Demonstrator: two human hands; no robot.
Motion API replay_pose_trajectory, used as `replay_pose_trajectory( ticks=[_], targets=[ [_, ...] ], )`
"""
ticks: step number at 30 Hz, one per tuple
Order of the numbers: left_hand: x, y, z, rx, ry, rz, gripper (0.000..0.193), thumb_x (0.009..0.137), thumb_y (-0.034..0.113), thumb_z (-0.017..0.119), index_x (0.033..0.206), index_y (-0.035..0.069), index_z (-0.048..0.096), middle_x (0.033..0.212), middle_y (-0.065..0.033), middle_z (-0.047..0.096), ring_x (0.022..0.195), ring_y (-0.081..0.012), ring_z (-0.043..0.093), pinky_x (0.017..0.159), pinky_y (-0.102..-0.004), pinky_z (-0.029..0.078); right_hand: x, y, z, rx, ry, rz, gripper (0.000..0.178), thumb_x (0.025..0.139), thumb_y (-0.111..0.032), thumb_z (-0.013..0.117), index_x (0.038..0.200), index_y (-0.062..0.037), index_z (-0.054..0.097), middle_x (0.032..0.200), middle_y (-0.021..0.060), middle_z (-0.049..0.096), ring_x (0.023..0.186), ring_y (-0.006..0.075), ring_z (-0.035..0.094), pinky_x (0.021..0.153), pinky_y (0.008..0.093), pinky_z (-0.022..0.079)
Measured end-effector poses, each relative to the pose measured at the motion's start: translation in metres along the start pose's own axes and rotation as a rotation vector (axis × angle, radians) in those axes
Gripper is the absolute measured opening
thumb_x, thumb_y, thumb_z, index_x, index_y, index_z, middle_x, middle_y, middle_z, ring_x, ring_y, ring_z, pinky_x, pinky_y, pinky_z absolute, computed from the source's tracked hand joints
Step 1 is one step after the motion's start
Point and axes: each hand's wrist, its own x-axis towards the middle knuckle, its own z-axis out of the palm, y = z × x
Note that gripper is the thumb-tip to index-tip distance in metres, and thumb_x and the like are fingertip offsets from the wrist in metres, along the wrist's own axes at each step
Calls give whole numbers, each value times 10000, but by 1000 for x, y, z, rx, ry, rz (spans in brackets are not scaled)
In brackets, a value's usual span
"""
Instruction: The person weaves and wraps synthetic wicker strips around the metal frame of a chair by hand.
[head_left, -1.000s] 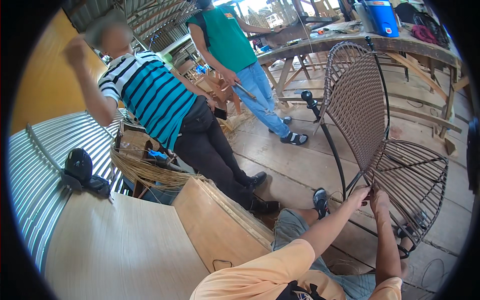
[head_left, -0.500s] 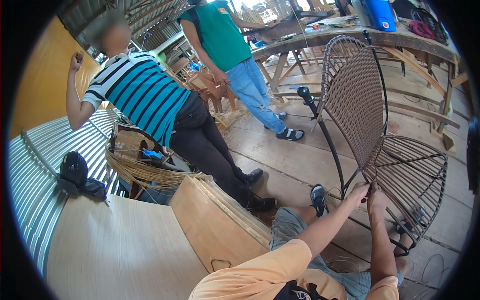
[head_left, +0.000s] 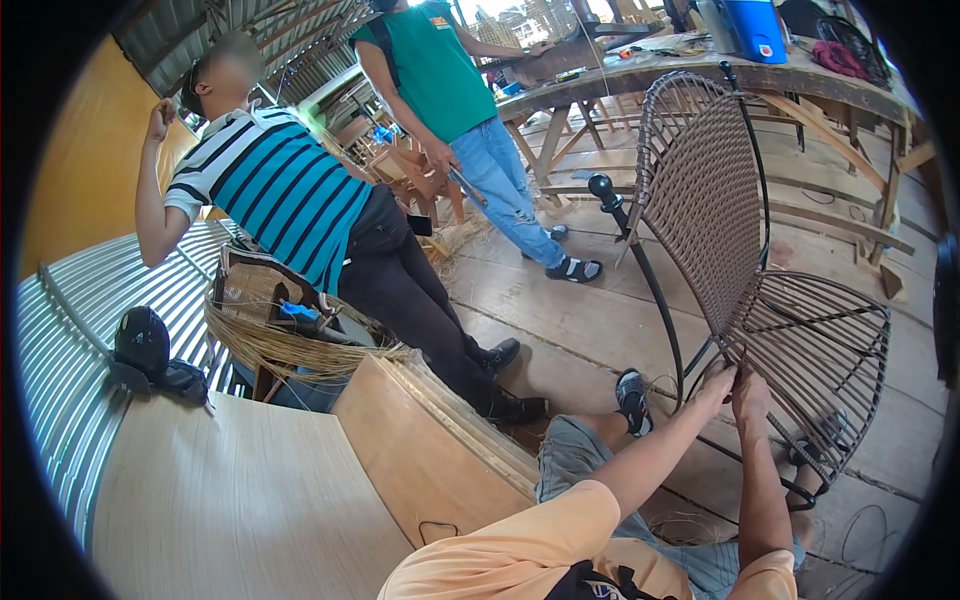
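In the head view, the left hand reaches up and rightward, its forearm slanting in from the lower middle with the elbow nearly straight. The right hand is just beside it, on a forearm that rises almost upright. Both hands have their fingers curled in, knuckles close together, at the near edge of the chair. They are too small to tell how tightly they close, or whether they pinch a strand or grip the edge itself.

The chair's woven back rises above both hands; its slatted seat spreads to the right of the right hand. A black knob tops the post up and left of the left hand. Left of that hand and a little lower is a sandal, and the shorts lie below and left. The panels are farther left. Well beyond the left hand, up and left, one co-worker in stripes raises a bent arm; another in green holds a tool low. The bench stands far above both hands.
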Motion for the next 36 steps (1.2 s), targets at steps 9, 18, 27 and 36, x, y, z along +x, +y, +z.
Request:
replay_pose_trajectory(
  ticks=[9,18,27,36],
  targets=[
    [2,0,-6,23,-113,-153,256,887,333,448,1052,145,504,874,9,549,734,-118,540,576,-278,449,25,29,25,76,-71,-46,219,821,-221,469,906,-66,599,902,206,602,852,382,575,694,455,461],
    [11,-45,-57,1113,42,735,308,896,262,392,918,15,575,805,-217,577,765,-368,575,670,-459,445,23,34,32,-27,-26,-242,208,818,-233,499,862,-40,560,850,196,601,808,359,582,675,437,464],
    [-103,10,-73,950,183,862,231,820,168,516,720,-34,567,837,-155,560,788,-317,546,693,-369,431,9,16,19,-251,91,-254,173,830,-133,416,867,-23,544,879,192,603,827,348,589,707,426,469],
    [-242,89,-136,281,-11,378,247,881,188,480,801,-11,602,842,-27,565,672,-75,498,627,-207,399,-8,1,5,-253,49,-247,331,815,-262,529,1108,-108,508,1104,121,561,955,306,560,787,405,460]
  ],
)
